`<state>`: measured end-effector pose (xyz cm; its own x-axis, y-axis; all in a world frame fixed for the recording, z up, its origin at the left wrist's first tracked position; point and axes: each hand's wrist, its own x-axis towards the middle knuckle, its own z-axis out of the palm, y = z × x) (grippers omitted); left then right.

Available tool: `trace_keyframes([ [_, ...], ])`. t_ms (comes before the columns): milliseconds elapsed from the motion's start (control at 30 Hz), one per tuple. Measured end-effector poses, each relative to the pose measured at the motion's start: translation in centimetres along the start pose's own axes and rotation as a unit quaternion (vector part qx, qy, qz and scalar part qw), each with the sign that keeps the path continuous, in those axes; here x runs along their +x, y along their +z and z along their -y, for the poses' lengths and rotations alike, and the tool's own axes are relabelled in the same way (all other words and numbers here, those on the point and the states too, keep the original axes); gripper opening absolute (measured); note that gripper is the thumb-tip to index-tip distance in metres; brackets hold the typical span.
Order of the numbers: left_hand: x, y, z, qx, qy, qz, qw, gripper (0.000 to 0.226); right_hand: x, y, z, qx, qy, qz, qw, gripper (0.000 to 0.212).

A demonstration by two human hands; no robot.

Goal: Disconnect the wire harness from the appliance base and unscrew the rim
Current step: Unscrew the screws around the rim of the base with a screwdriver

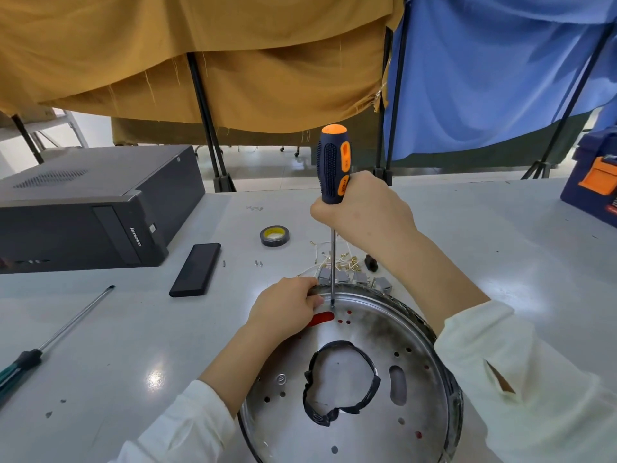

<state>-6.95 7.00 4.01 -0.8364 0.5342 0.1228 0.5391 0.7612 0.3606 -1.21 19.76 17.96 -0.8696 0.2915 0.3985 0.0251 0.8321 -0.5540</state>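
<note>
The counter [467, 228] carries everything here, and the largest thing on it is the appliance base [350, 396], a round pan of thin sheet metal lying flat right in front of me. I judge it light for its width and stiff only at the edge: the floor of it, full of punched holes and a taped-round central opening, would likely flex and ring if I leaned on it. It looks slick and bare, so I expect it to skate or spin on the smooth counter under a turning force. The raised rim [430, 332] is the sensible place to hold, though cut sheet edges may be sharp.

That is where my left hand [283, 309] sits: its grip is curled over the far-left edge of the rim, holding the pan down, fingers just beside the spot I am working.

My right hand [364, 208] has its grip wrapped round the lower handle of the screwdriver [334, 165], which stands nearly upright. The shaft runs down from my fist, and its tip meets the pan floor just inside the far rim, touching close by my left fingertips; the screw itself is too small to make out.

The wire harness [340, 265], thin pale leads with brass terminals and grey connectors, lies loose on the counter just beyond the rim, apparently already free.
</note>
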Motion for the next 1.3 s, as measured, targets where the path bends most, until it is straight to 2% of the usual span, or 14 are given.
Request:
trace_keyframes([
  [133,-0.1,-0.2,0.0,-0.004,0.001,0.008,1.0,0.012,-0.2,0.5,-0.2,0.03,-0.023,0.018,0.999,0.021],
  [300,-0.2,-0.3,-0.1,-0.002,0.006,0.015,1.0,0.012,-0.5,1.1,-1.1,0.004,-0.043,-0.042,0.998,0.03],
  [367,-0.1,-0.3,-0.2,0.002,0.006,0.016,1.0,0.011,-0.1,0.9,-1.8,0.062,-0.039,0.014,0.997,0.034],
  [467,-0.1,-0.3,-0.2,0.006,0.003,0.016,1.0,0.01,0.7,0.1,-2.1,0.205,-0.063,0.174,0.961,0.037],
  [533,-0.2,-0.4,-0.3,0.007,0.002,0.015,1.0,0.009,1.0,-0.1,-2.3,0.219,-0.072,0.211,0.95,0.032],
  [767,-0.3,-0.5,-0.3,0.007,0.008,0.015,1.0,0.01,0.3,0.9,-2.9,0.245,-0.081,0.093,0.962,0.015],
  [900,-0.4,-0.4,-0.3,0.006,0.007,0.017,1.0,0.015,-0.3,2.1,-1.5,0.403,-0.047,0.056,0.912,0.017],
  [1000,-0.4,-0.4,-0.3,0.008,0.008,0.016,1.0,0.018,-0.5,2.8,-1.3,0.412,-0.045,0.041,0.909,0.01],
  [1100,-0.4,-0.4,-0.3,0.01,0.008,0.013,1.0,0.016,-0.3,3.0,-1.5,0.482,-0.028,0.004,0.876,0.032],
  [1200,-0.4,-0.4,-0.3,0.011,0.008,0.013,1.0,0.015,0.0,2.8,-2.0,0.56,-0.047,0.064,0.825,0.046],
  [1300,-0.4,-0.4,-0.2,0.006,0.008,0.015,1.0,0.014,0.2,2.3,-2.6,0.587,-0.054,0.117,0.799,0.042],
])
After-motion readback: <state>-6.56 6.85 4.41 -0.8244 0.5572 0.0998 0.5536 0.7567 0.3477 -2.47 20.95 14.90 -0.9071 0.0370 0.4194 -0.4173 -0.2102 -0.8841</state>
